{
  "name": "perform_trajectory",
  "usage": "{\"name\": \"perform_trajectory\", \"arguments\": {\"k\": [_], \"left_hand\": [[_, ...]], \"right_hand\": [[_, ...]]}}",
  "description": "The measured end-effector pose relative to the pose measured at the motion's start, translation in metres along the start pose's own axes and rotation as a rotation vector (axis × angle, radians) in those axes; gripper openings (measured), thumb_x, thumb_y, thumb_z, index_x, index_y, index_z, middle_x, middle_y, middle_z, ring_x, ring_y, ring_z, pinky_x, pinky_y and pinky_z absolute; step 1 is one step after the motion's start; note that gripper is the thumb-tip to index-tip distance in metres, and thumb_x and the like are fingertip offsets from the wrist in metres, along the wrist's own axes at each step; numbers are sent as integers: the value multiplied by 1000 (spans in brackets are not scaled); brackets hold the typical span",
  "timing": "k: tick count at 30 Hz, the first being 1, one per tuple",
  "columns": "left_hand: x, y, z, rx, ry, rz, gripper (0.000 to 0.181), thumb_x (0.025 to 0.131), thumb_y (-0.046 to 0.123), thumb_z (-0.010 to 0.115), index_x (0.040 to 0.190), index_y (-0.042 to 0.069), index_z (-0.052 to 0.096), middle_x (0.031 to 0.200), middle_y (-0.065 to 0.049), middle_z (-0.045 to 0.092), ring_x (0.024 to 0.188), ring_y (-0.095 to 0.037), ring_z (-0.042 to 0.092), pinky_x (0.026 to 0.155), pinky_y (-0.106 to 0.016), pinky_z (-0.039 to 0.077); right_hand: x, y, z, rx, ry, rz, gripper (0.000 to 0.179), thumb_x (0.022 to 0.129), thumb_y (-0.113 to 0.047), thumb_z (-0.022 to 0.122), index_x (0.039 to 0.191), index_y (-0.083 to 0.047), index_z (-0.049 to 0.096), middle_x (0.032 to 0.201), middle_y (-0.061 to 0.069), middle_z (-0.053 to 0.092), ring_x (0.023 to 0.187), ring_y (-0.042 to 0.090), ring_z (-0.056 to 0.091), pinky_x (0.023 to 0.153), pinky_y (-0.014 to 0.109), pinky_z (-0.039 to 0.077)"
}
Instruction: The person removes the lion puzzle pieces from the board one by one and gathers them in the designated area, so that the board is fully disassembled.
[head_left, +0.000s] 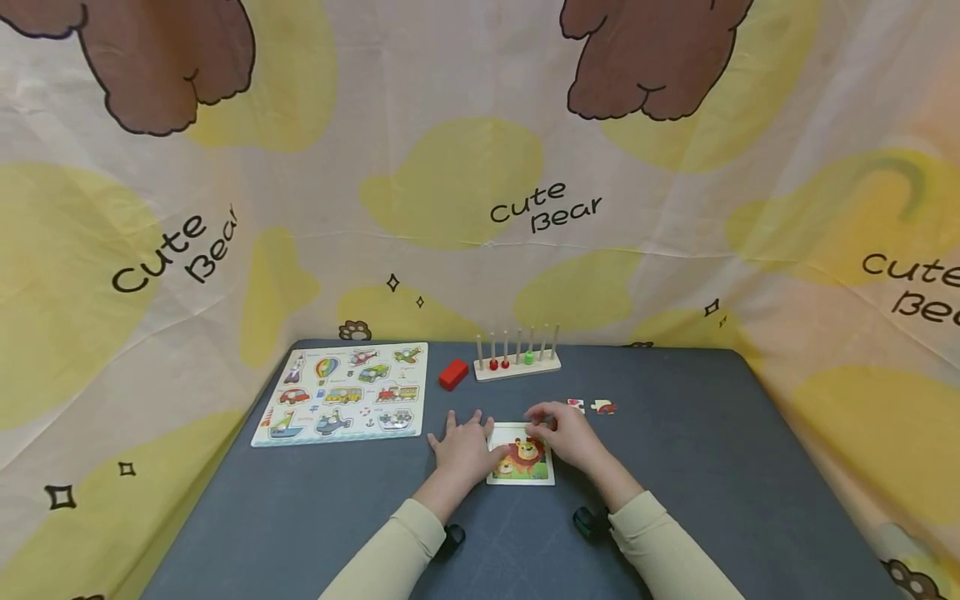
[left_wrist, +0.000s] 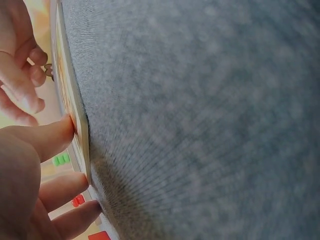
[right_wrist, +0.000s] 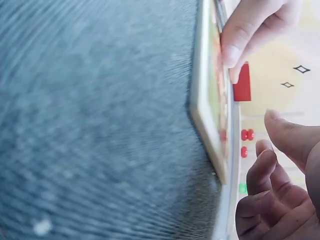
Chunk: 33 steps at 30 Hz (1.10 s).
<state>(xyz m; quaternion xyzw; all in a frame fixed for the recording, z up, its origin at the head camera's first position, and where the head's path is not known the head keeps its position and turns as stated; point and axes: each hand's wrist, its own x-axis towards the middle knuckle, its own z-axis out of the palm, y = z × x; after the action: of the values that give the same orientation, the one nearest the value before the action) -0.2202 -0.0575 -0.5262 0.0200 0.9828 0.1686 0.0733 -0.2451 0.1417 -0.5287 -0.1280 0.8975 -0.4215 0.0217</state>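
A small square jigsaw board (head_left: 520, 477) with a lion picture and a pale frame lies flat on the table. My left hand (head_left: 461, 454) is at its left side with fingers spread. In the left wrist view, the thumb (left_wrist: 55, 137) touches the board's face, and the other fingertips reach its edge and the table. Over the board's upper right hovers my right hand (head_left: 572, 435). The right wrist view shows its thumb (right_wrist: 290, 137) apart from the loosely bent fingers, with nothing visible between them. Two loose jigsaw pieces lie beyond it, the pink-and-white one (head_left: 575, 404) and the red-and-yellow one (head_left: 604, 407).
On the left lies a large vehicle picture board (head_left: 360, 414). A red block (head_left: 453, 375) sits near a pale peg stand (head_left: 517, 369) carrying red and green beads at the back. A printed curtain (head_left: 450, 200) hangs behind the dark table (head_left: 720, 500).
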Motion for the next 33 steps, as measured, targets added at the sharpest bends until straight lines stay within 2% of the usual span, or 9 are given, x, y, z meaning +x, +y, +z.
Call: {"name": "perform_trajectory", "arguments": {"k": [10, 18, 28, 33], "left_hand": [[1, 1, 0, 1, -2, -4, 68, 88, 60, 69, 143, 20, 60, 154, -8, 50, 149, -50, 25, 103, -84, 24], [0, 0, 0, 8, -11, -4, 69, 88, 60, 67, 144, 21, 58, 155, -7, 48, 150, -49, 24, 104, -83, 23], [-2, 1, 0, 7, -9, -6, 69, 88, 60, 67, 144, 21, 59, 155, -7, 49, 150, -49, 24, 104, -83, 23], [-1, 0, -1, 8, -7, -1, 69, 88, 60, 68, 144, 21, 59, 154, -8, 50, 149, -49, 25, 104, -83, 23]], "right_hand": [[4, 7, 1, -74, -97, 28, 9, 87, -14, 80, 95, -15, 78, 82, -2, 60, 70, 14, 51, 62, 27, 43], [4, 9, 2, -120, -130, 19, 5, 87, -16, 80, 84, -16, 77, 81, -3, 59, 72, 12, 51, 64, 26, 44], [2, 9, 2, -119, -134, 18, 8, 88, -13, 79, 82, -16, 75, 80, -1, 57, 72, 14, 51, 64, 27, 43], [4, 9, 2, -114, -141, 21, 4, 88, -14, 79, 86, -15, 76, 81, -1, 58, 73, 14, 51, 64, 28, 45]]}}
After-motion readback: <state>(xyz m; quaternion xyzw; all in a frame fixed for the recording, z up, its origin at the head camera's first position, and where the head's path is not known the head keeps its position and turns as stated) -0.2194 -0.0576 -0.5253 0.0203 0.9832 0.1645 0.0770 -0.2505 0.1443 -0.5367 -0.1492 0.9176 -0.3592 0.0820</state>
